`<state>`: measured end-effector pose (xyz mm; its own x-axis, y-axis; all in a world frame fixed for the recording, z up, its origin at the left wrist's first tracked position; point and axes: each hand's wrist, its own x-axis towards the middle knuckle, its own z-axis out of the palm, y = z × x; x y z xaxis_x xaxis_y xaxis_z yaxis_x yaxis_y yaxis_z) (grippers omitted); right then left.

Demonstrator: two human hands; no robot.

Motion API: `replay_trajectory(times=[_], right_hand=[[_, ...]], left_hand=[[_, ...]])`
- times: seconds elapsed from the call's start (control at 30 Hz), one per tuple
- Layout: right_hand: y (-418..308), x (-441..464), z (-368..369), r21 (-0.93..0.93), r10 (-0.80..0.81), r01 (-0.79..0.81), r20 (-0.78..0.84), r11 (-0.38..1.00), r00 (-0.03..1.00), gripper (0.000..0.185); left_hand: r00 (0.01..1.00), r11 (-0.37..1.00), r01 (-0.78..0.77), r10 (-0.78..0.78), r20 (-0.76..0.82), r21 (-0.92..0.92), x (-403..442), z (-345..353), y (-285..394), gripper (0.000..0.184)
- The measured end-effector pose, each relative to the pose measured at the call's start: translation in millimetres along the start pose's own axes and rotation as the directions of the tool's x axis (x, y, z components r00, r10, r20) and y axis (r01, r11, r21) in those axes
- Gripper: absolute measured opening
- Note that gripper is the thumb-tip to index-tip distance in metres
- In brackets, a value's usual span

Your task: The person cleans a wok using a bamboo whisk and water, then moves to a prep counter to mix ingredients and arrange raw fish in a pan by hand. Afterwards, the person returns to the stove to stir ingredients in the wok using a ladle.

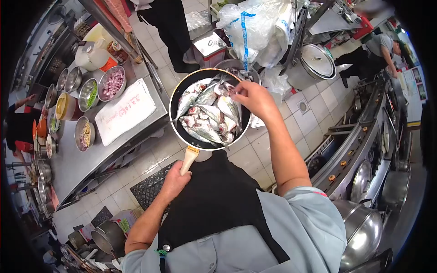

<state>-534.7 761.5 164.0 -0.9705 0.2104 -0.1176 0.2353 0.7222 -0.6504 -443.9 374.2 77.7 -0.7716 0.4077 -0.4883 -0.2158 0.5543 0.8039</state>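
A frying pan (171, 102) with a dark inside and a pale handle is held out in front of my apron. My left hand (176, 183) is wrapped round its handle. Inside lie several whole silvery fish (207, 112), piled over one another, some with reddish heads. My right hand (256, 99) reaches over the pan's right rim, its fingers pinched at a fish (224, 87) near the upper right of the pile. The fingertips partly cover that fish.
A steel counter (95, 157) on the left bears a white board (125, 111) and several metal bowls. Stoves (350, 159) line the right side. Beyond the pan are a square tin (210, 48), plastic bags (257, 34) and a lidded pot (316, 61). One person stands ahead, others farther off.
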Motion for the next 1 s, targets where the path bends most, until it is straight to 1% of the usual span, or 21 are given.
replay_trajectory(times=[0.07, 0.13, 0.17, 0.23, 0.27, 0.3, 0.37, 0.4, 0.47, 0.53, 0.57, 0.6, 0.67, 0.73, 0.77, 0.87, 0.97, 1.0], right_hand=[[12.0, -11.6, 5.3, -0.141, -0.089, 0.091, 0.021, 0.986, 0.996, 0.027], [13.8, -17.3, 21.9, -0.34, -0.236, 0.208, -0.046, 0.917, 0.971, 0.026], [13.7, -14.7, 14.3, -0.217, -0.209, 0.198, -0.031, 0.956, 0.977, 0.026], [2.6, -18.5, -13.2, -0.094, -0.214, 0.205, -0.093, 0.974, 0.973, 0.026], [-3.5, -19.2, -25.8, -0.03, -0.215, 0.213, -0.122, 0.977, 0.969, 0.026], [-6.9, -22.9, -33.4, 0.059, -0.272, 0.281, -0.127, 0.958, 0.954, 0.028], [-23.7, -34.7, -42.8, 0.187, -0.288, 0.332, -0.226, 0.925, 0.93, 0.028], [-31.0, -36.7, -42.9, 0.249, -0.295, 0.362, -0.269, 0.898, 0.917, 0.028], [-6.9, -17.0, -26.9, 0.401, -0.191, 0.336, -0.36, 0.852, 0.913, 0.028], [-3.7, 2.7, -9.0, 0.66, -0.05, 0.24, -0.293, 0.712, 0.955, 0.03], [23.5, 5.2, -17.6, 0.648, -0.071, 0.204, -0.225, 0.734, 0.972, 0.031], [16.9, 13.6, 1.5, 0.616, -0.079, 0.157, -0.152, 0.772, 0.985, 0.033], [25.0, 26.4, 40.2, 0.504, -0.172, 0.147, 0.003, 0.851, 0.985, 0.036], [-7.2, 25.7, 72.0, 0.372, -0.252, 0.157, 0.223, 0.915, 0.942, 0.04], [-30.9, 26.2, 86.4, 0.364, -0.301, 0.177, 0.321, 0.915, 0.898, 0.041], [-125.9, 38.1, 138.0, 0.277, -0.443, 0.35, 0.455, 0.895, 0.772, 0.042], [-209.7, 62.1, 212.5, 0.033, -0.552, 0.601, 0.438, 0.798, 0.71, 0.047], [-234.3, 65.4, 232.3, -0.069, -0.56, 0.634, 0.403, 0.77, 0.724, 0.052]], left_hand=[[1.0, 1.0, -0.001, 0.001, 0.003, -0.01, -3.0, 2.5, 10.3, 0.026], [1.0, 0.999, -0.019, 0.019, 0.009, -0.039, -5.0, 4.5, 28.0, 0.025], [1.0, 0.994, 0.022, -0.019, 0.023, -0.107, -8.6, 5.8, 34.0, 0.024], [0.995, 0.966, 0.098, -0.087, 0.055, -0.24, -16.3, 6.4, 46.1, 0.022], [0.995, 0.964, 0.098, -0.09, 0.046, -0.247, -19.7, 5.4, 51.2, 0.022], [0.995, 0.961, 0.098, -0.093, 0.032, -0.258, -25.3, 5.0, 54.9, 0.021], [0.994, 0.943, 0.102, -0.108, 0.0, -0.316, -37.1, 1.9, 61.9, 0.021], [0.99, 0.941, 0.135, -0.142, -0.001, -0.311, -46.0, -5.6, 73.0, 0.021], [0.974, 0.925, 0.204, -0.224, -0.026, -0.322, -72.3, -20.2, 91.2, 0.02], [0.964, 0.885, 0.202, -0.254, -0.073, -0.419, -95.8, -32.9, 79.5, 0.018], [0.957, 0.868, 0.19, -0.267, -0.11, -0.459, -107.1, -7.6, 87.1, 0.018], [0.952, 0.842, 0.185, -0.282, -0.121, -0.507, -119.2, -20.7, 76.4, 0.017], [0.92, 0.785, 0.124, -0.32, -0.226, -0.607, -145.4, -20.6, 72.9, 0.013], [0.882, 0.732, 0.059, -0.356, -0.308, -0.679, -170.8, -21.0, 58.1, 0.012], [0.854, 0.724, 0.034, -0.379, -0.357, -0.689, -179.2, -23.6, 52.7, 0.012], [0.736, 0.702, -0.041, -0.46, -0.497, -0.711, -210.8, -38.9, 30.2, 0.012], [0.582, 0.726, -0.036, -0.543, -0.605, -0.687, -233.6, -79.8, -7.9, 0.013], [0.533, 0.735, -0.026, -0.563, -0.632, -0.677, -239.4, -97.7, -23.4, 0.012]])
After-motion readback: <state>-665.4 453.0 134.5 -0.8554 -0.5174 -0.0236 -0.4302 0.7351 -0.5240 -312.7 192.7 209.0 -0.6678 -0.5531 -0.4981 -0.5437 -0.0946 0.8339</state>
